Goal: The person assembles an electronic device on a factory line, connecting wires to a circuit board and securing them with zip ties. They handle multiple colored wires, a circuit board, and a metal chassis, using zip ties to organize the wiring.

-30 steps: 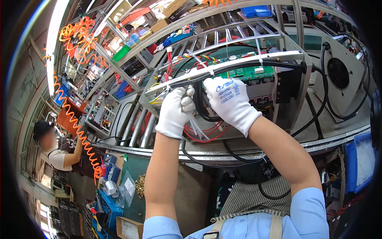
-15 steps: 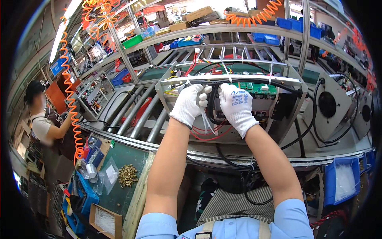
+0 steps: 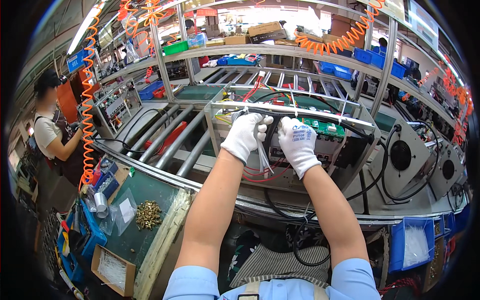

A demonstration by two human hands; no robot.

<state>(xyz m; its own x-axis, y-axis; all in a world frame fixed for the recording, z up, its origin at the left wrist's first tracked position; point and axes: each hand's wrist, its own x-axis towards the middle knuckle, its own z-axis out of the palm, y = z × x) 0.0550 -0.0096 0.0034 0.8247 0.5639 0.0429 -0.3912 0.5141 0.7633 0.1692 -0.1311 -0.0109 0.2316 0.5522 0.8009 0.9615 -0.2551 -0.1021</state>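
Both of my hands wear white knit gloves and work at the front rail of an open metal chassis (image 3: 295,186). My left hand (image 3: 245,136) is closed, with a bundle of white cable ties (image 3: 263,161) hanging from its curled fingers. Close beside it, my right hand (image 3: 299,145) is closed with its fingertips pinched; what they grip is hidden. A thick black cable (image 3: 271,131) runs down between the hands. Behind the right hand lies a green circuit board (image 3: 325,128). Red wires (image 3: 260,176) loop below the left hand, and another white cable tie (image 3: 293,100) sticks up from the chassis.
Conveyor rollers (image 3: 172,142) lie left of the chassis. Metal units with round fan openings (image 3: 401,155) stand at right. Brass fittings (image 3: 148,215) are heaped on the green bench (image 3: 127,247). A blue bin (image 3: 417,245) holds white ties. A co-worker (image 3: 55,127) stands at far left.
The view has shifted, so the scene sits a little lower. My hands stay at the same spot by the black cable, with small finger movements and the ties still in the left.
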